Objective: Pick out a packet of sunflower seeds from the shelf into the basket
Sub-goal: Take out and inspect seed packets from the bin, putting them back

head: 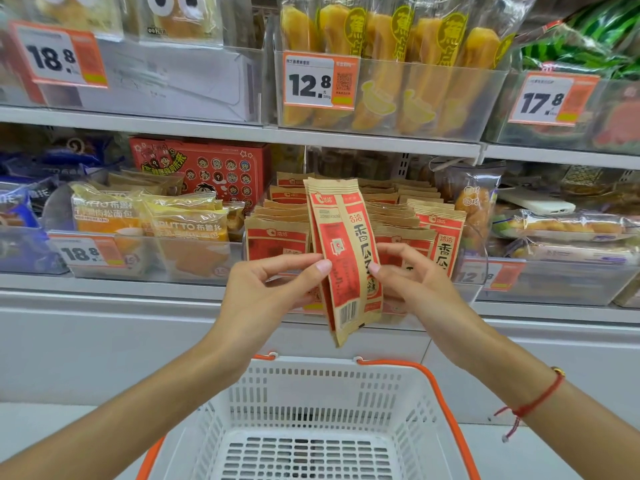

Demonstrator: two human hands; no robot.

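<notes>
A tan and red packet of sunflower seeds (346, 258) is held upright in front of the shelf, turned edge-on so its barcode side shows. My left hand (270, 289) pinches its left edge between thumb and fingers. My right hand (412, 275) pinches its right edge. Behind it, several more of the same packets (277, 233) stand in rows in a clear shelf bin. Directly below my hands sits a white basket (311, 410) with orange handles, with nothing visible inside it.
Yellow bread packs (145, 216) fill the bin to the left, and a red cartoon box (201, 168) stands behind them. Bagged pastries (554, 226) lie to the right. The upper shelf carries yellow stick-shaped snacks (381, 64) and price tags.
</notes>
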